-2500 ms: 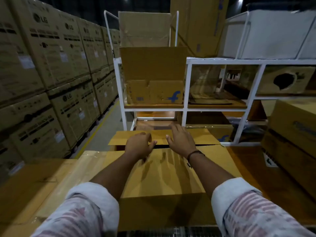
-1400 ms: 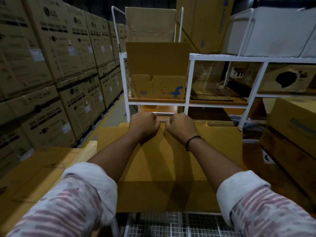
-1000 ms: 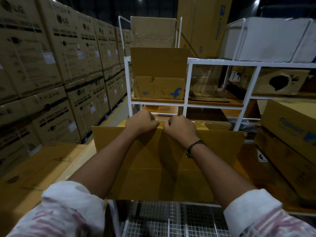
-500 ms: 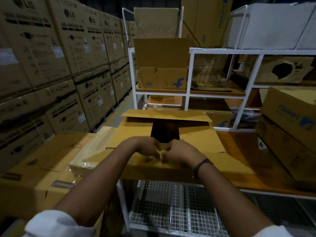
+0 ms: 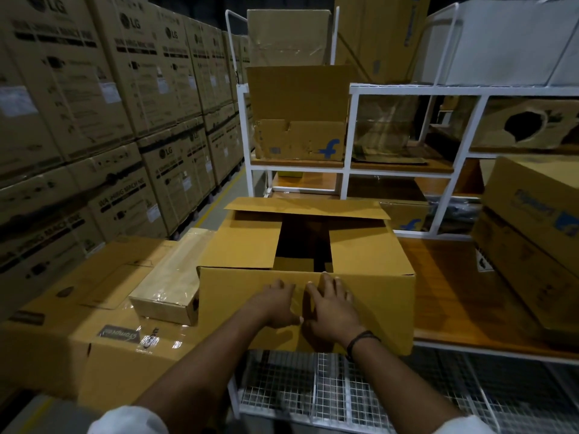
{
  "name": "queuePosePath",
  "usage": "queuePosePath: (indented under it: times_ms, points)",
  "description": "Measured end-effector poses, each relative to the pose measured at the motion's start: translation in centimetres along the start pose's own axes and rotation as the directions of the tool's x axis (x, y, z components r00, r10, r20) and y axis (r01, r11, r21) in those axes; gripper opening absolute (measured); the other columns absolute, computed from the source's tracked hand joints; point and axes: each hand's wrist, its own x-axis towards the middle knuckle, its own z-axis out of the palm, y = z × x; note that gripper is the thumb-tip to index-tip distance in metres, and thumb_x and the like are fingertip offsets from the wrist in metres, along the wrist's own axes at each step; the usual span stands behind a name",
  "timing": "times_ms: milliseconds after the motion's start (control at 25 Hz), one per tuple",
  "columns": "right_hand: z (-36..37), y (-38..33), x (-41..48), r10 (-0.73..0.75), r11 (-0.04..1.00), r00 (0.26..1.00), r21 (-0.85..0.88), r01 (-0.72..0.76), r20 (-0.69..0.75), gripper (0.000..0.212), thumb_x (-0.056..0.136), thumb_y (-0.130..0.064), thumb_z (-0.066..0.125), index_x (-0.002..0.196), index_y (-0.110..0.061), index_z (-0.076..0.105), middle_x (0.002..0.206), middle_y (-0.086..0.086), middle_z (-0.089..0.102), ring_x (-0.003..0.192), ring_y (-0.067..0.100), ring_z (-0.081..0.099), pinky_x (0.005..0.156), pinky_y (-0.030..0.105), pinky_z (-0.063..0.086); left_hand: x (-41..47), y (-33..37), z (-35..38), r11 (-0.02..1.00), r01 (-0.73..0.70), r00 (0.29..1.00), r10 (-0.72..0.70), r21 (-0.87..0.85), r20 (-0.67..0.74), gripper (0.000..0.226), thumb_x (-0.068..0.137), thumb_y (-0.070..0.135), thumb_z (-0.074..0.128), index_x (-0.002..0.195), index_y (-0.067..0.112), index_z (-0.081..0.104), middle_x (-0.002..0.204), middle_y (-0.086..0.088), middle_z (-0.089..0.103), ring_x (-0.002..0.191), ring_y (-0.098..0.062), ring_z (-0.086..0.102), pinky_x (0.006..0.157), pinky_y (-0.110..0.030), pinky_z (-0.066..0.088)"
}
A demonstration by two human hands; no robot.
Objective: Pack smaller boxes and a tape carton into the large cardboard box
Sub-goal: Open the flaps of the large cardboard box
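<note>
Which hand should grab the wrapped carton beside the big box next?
Left, probably: the left hand is nearer the wrapped carton, which sits left of the large box; the right hand would need to cross.

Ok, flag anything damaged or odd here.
On the rack, the right-hand carton has a ragged hole in its face; the logo box has a torn, notched top edge. Nothing else stands out.
</note>
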Motion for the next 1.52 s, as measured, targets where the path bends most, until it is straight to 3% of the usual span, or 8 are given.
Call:
queuePosePath:
  times_ms: [200,560,760,960,1120,1320,1440,1520]
  points:
    - [-1.0,-0.5,1.9,0.045,0.997,0.989,0.064,-0.036,-0.138,0.07,0.099,-0.057,0.05,0.156,-0.023,0.028,0.161,0.012,0.022,0.147,0.038,0.019,0.118,0.056,0.025,1.1,-0.2,-0.8,0.997,0.061,0.978,-0.067,-0.036,-0.196,0.078,0.096,0.055,0.061,0.157,0.016,0.032,0.161,-0.018,0.026,0.144,-0.04,0.034,0.11,-0.051,0.043]
    - [-4.9,-0.8,8.4,0.094,0.983,0.959,0.177,-0.047,-0.268,0.068,0.096,-0.042,0.061,0.156,-0.023,0.033,0.158,0.005,0.031,0.146,0.028,0.026,0.119,0.047,0.029,5.4,-1.7,-5.1,1.0,0.017,0.934,-0.011,0.014,-0.356,0.073,0.096,0.054,0.059,0.156,0.018,0.036,0.151,-0.013,0.041,0.133,-0.036,0.045,0.104,-0.048,0.046]
    - [-7.3,0.0,14.9,0.096,0.989,0.949,0.136,-0.057,-0.299,0.064,0.095,-0.04,0.06,0.152,-0.021,0.038,0.156,0.008,0.034,0.145,0.031,0.026,0.116,0.051,0.033,10.9,-3.6,-8.8,0.999,0.015,0.919,0.005,0.048,-0.394,0.066,0.095,0.051,0.06,0.149,0.018,0.042,0.142,-0.012,0.049,0.123,-0.035,0.053,0.093,-0.045,0.049]
    - [-8.5,1.2,21.3,0.158,0.987,0.937,0.025,-0.158,-0.312,0.056,0.095,-0.036,0.059,0.146,-0.02,0.041,0.156,0.013,0.032,0.145,0.037,0.022,0.114,0.051,0.031,17.5,-6.1,-11.4,0.998,-0.015,0.92,0.035,0.054,-0.391,0.065,0.093,0.049,0.063,0.147,0.018,0.044,0.143,-0.01,0.047,0.125,-0.035,0.05,0.097,-0.046,0.049]
    - [-9.4,2.1,25.7,0.169,0.979,0.924,-0.049,-0.197,-0.342,0.046,0.095,-0.025,0.058,0.139,-0.02,0.048,0.149,0.011,0.041,0.137,0.035,0.034,0.108,0.048,0.037,21.9,-8.2,-13.2,0.993,0.004,0.881,0.051,0.114,-0.47,0.052,0.095,0.033,0.064,0.143,0.02,0.048,0.143,-0.009,0.047,0.123,-0.034,0.05,0.095,-0.044,0.047]
    - [-9.7,2.1,28.6,0.12,0.981,0.888,-0.086,-0.175,-0.445,0.034,0.096,-0.021,0.056,0.129,-0.025,0.062,0.134,0.003,0.057,0.125,0.029,0.046,0.101,0.042,0.041,24.5,-10.3,-15.2,0.971,-0.085,0.752,0.209,0.222,-0.625,0.037,0.092,0.016,0.062,0.129,0.022,0.062,0.131,-0.005,0.057,0.116,-0.03,0.051,0.091,-0.042,0.044]
    - [-10.7,2.4,30.2,0.169,0.969,0.784,-0.045,-0.244,-0.597,0.032,0.091,-0.018,0.062,0.12,-0.029,0.069,0.13,0.005,0.057,0.122,0.03,0.047,0.1,0.046,0.042,26.3,-11.2,-16.7,0.958,-0.155,0.61,0.285,0.241,-0.74,0.031,0.086,0.016,0.067,0.117,0.019,0.069,0.118,-0.008,0.064,0.109,-0.032,0.055,0.09,-0.048,0.048]
    - [-11.5,2.5,31.2,0.194,0.956,0.714,-0.036,-0.293,-0.673,0.03,0.089,-0.018,0.065,0.116,-0.03,0.07,0.123,0.006,0.056,0.114,0.03,0.048,0.094,0.046,0.043,27.3,-11.3,-17.8,0.961,-0.183,0.547,0.276,0.209,-0.79,0.032,0.086,0.015,0.066,0.118,0.019,0.066,0.116,-0.007,0.062,0.106,-0.03,0.055,0.085,-0.043,0.048]
